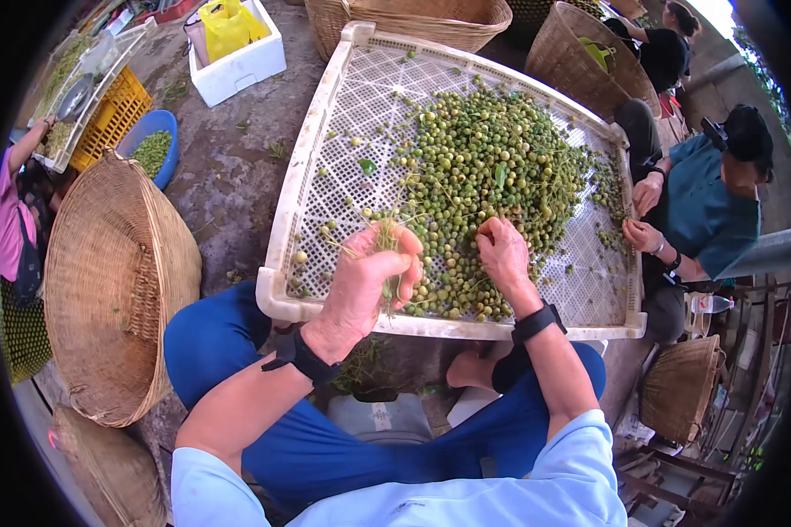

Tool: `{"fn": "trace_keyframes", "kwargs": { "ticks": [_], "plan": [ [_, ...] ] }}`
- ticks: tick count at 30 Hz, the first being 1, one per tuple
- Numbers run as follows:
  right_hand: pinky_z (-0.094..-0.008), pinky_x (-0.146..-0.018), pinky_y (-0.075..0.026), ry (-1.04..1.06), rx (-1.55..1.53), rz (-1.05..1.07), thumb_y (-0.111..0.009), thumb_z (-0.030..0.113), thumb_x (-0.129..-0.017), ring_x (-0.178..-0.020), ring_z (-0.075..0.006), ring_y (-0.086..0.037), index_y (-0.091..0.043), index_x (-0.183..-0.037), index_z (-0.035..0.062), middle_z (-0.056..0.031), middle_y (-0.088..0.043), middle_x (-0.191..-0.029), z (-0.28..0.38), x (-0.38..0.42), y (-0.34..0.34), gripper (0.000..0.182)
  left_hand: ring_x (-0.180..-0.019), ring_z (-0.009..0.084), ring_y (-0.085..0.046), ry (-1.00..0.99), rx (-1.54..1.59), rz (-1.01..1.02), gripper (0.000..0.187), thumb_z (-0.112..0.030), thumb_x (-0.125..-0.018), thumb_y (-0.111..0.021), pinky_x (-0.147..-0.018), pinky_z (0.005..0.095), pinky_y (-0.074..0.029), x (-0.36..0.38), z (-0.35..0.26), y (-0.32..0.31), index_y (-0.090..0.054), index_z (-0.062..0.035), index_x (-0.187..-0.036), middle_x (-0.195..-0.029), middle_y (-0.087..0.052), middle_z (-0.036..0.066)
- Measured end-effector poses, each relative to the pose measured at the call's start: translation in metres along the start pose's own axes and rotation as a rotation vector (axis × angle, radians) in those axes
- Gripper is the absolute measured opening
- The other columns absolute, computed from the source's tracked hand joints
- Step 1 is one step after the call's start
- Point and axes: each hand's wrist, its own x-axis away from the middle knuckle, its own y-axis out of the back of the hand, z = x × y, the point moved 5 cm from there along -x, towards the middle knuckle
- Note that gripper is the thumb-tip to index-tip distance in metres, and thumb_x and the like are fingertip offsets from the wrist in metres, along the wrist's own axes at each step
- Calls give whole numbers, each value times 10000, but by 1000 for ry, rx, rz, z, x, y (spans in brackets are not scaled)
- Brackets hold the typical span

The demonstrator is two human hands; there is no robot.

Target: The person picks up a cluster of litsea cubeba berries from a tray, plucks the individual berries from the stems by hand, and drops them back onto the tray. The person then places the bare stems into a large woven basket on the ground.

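Left hand, centre frame, grasps a bunch of thin stems. Right hand, just right of centre, fingers bent at the pile of green fruits; can't tell if it pinches one. Pile fills middle and right of white mesh tray, upper centre. Wicker basket at left; blue basin upper left. Person in teal shirt at right, both hands by tray edge.
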Motion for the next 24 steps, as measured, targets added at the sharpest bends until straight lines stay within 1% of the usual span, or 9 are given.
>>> {"fn": "trace_keyframes", "kwargs": {
  "ticks": [1,2,5,10,12,16,18,22,24],
  "plan": [
    [-371,-610,-439,37,-50,-56,-596,154,-752,-690,-248,-565,-543,-775,35,-89,-564,-751,1,1,2,131,-452,79,-479,-16,-20,2,106,-20,-782,-478,-368,213,-361,-2,2,1,-553,-24,-858,-616,-537,40],
    [-371,-610,-439,32,-50,-58,-596,154,-752,-690,-248,-565,-543,-775,35,-89,-564,-751,-1,1,5,131,-452,79,-479,-12,-21,5,106,-20,-782,-478,-368,213,-361,-4,5,1,-553,-24,-858,-616,-537,40],
    [-212,-440,-390,-180,-743,182,-581,149,-810,-493,-51,-473,-573,-821,21,-4,-577,-654,3,6,10,128,-413,57,-421,38,-94,-50,82,-87,-827,-534,-328,191,-311,-7,14,-1,-566,-22,-865,-554,-471,-12],
    [-179,-442,-410,-295,-1165,305,-550,161,-846,-516,-42,-498,-575,-836,43,-18,-609,-720,53,37,20,121,-425,46,-424,79,-148,-79,87,-91,-815,-575,-342,182,-326,-11,31,-5,-569,-27,-875,-566,-482,-23],
    [-182,-445,-413,-281,-1217,362,-543,161,-851,-522,-42,-500,-572,-835,40,-14,-604,-715,65,44,15,125,-441,35,-436,-83,-382,-89,96,-105,-820,-582,-371,167,-348,-12,29,-8,-570,-29,-878,-593,-513,-21],
    [-173,-478,-411,-218,-1204,372,-532,156,-856,-527,-33,-498,-571,-851,33,17,-572,-678,78,54,19,129,-503,16,-488,-151,-593,-78,113,-106,-811,-607,-420,156,-377,-11,26,-13,-563,-29,-880,-660,-570,0],
    [-184,-521,-417,-265,-1250,397,-491,62,-822,-577,-44,-515,-567,-859,13,12,-566,-708,80,58,20,98,-526,17,-499,-166,-626,-91,106,-90,-801,-618,-432,163,-387,-15,32,-8,-553,-30,-859,-660,-569,0],
    [-234,-589,-429,-153,-1141,357,-371,-62,-665,-663,-96,-530,-552,-877,-30,-33,-572,-796,87,65,31,281,-523,29,-495,-384,-922,-100,91,-78,-801,-611,-438,174,-394,-18,26,-13,-536,-31,-823,-650,-561,1],
    [-241,-583,-435,35,-781,287,-366,-59,-672,-625,-106,-525,-550,-893,-14,-50,-575,-770,88,65,41,292,-515,34,-490,-443,-1024,-89,86,-79,-806,-602,-436,176,-390,-17,19,-18,-531,-31,-815,-646,-557,2]
  ]
}}
